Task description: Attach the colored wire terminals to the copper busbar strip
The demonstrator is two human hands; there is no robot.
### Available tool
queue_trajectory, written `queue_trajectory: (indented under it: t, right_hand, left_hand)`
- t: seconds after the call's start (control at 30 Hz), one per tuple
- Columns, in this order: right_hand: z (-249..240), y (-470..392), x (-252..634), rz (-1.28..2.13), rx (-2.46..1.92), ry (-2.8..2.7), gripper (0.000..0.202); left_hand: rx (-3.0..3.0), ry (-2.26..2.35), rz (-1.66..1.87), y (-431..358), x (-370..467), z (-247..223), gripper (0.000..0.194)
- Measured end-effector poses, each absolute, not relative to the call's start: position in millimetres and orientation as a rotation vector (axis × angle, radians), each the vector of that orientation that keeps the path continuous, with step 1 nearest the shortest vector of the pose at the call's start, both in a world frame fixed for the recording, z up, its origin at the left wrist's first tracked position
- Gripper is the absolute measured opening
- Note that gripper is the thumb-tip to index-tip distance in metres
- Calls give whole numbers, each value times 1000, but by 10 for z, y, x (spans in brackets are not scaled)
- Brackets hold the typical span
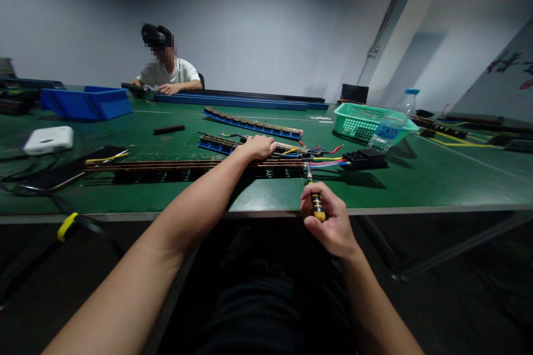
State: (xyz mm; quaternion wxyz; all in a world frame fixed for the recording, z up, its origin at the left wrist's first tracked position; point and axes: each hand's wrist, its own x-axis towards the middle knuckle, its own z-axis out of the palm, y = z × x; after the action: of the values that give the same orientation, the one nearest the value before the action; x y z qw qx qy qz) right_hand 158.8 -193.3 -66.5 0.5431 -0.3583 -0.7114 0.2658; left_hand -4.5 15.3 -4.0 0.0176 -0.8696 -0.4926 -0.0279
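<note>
A long assembly of copper-coloured rods lies along the front of the green table, with coloured wires running from its right end to a black connector block. My right hand is closed around pliers with yellow and black handles, their tip at the rods' right end. Over the middle of the rods rests my left hand, palm down; whether it grips anything is hidden. Just behind it is a shorter blue-based strip with wires.
Another blue-based strip lies farther back. A green basket and a bottle stand at the right. A blue bin, white box and cables are at the left. Across the table sits a person behind long blue bars.
</note>
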Motion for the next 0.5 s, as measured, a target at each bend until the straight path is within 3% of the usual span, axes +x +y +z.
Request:
queue_trajectory:
  t: [0.27,0.5]
  right_hand:
    - [-443,-1573,1432,893,-544,-1568,38]
    - [-380,-1312,1425,1000,-660,-1365,43]
  left_hand:
    - [-2707,-1491,-84,154,-48,-33,47]
    - [-2709,-1518,-107,138,-40,-36,43]
